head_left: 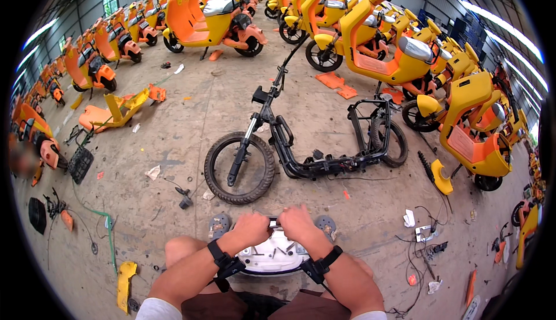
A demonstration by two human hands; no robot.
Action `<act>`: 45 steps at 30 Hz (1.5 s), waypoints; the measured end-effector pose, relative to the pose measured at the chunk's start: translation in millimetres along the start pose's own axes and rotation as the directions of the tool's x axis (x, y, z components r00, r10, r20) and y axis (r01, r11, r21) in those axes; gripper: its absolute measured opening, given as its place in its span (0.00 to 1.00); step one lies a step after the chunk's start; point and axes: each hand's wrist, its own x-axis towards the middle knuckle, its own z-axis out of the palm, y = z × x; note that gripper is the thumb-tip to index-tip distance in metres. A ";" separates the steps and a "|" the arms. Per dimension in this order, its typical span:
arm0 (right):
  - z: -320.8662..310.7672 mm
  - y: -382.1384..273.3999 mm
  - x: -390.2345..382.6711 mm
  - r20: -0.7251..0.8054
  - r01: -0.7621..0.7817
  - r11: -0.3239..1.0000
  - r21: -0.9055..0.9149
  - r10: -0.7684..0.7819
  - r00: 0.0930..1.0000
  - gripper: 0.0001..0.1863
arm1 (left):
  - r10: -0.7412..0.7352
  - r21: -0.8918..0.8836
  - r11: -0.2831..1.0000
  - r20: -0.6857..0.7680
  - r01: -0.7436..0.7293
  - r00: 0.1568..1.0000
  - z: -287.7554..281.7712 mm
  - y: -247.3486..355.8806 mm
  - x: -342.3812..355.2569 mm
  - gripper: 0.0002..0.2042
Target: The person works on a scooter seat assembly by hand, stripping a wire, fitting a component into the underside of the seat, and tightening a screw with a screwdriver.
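White plastic makes up the shallow tray (272, 257) resting between the person's knees at the lower middle of the view; loose screws and small metal bits lie scattered inside it. Over its far edge both hands meet on a small dark part (273, 224): the left hand (250, 228) and the right hand (297, 222) are each clenched around an end of it, knuckles up, with a black strap on each wrist. What the part is cannot be made out. Two round grey metal discs (219, 225) sit on the concrete floor (174, 146) just beside the tray, one on each side.

Beyond the hands stands a stripped scooter frame (307, 158), black and bare: front wheel, fork, handlebar stem and rear wheel remain, while all body panels and the seat are off. Judging by that, the stripping looks far along, with the wheels and fork left on. Orange and yellow panels (116, 111) lie near it on the floor, along with wires and scraps. Rows of complete orange-and-yellow scooters (382, 48) line the hall behind.
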 end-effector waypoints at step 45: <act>1.4 19.9 10.3 0.059 0.060 0.845 0.531 -0.108 0.992 0.20 | 0.066 -0.113 0.992 0.049 -0.060 0.997 -4.3 17.2 -2.6 0.19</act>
